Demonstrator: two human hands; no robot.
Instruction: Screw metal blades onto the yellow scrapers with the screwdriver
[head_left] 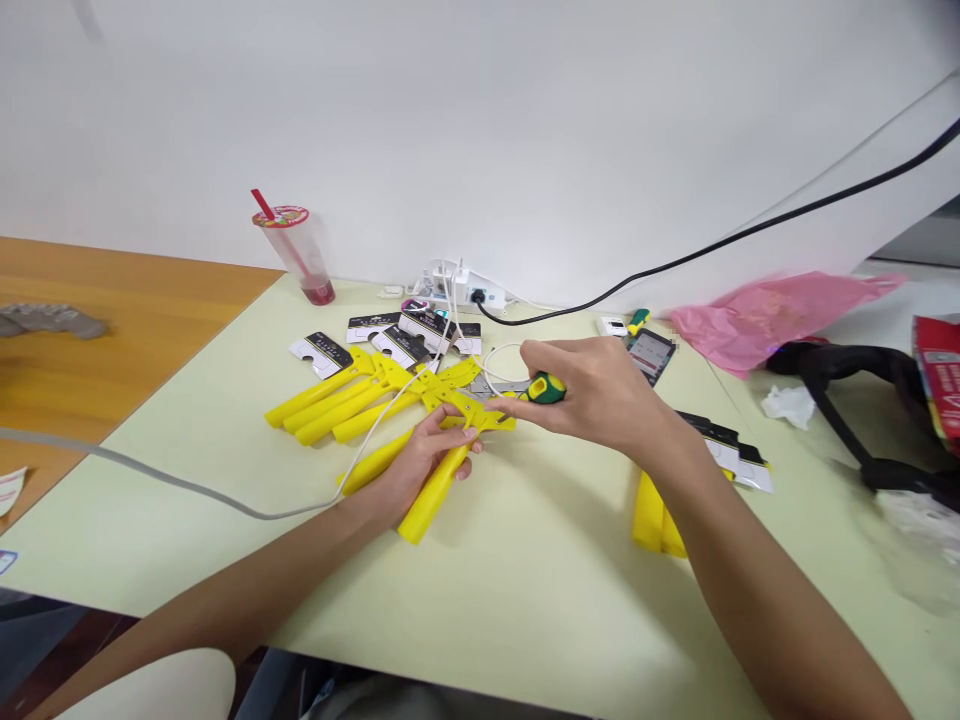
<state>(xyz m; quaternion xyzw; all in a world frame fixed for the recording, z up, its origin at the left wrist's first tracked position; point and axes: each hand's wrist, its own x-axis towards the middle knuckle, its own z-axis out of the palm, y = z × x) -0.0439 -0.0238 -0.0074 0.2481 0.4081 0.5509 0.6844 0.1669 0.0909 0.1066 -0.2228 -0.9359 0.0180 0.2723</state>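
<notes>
The bright yellow piece (436,492) has a long tube and flat top. The left hand (421,458) grips it over the table (525,600); the right hand (600,388) grips a green-and-yellow tool (547,388) near its top.

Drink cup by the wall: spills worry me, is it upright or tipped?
Upright: the cup stands base-down on the table, straw at the top.

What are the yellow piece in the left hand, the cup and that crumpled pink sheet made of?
Yellow piece in the left hand: probably plastic, smooth with a slight sheen, evenly coloured.
Cup: likely clear plastic; the red straw shows through its wall.
Pink sheet: apparently thin plastic film, judging by its crumpled folds, though fabric can't be ruled out.
</notes>
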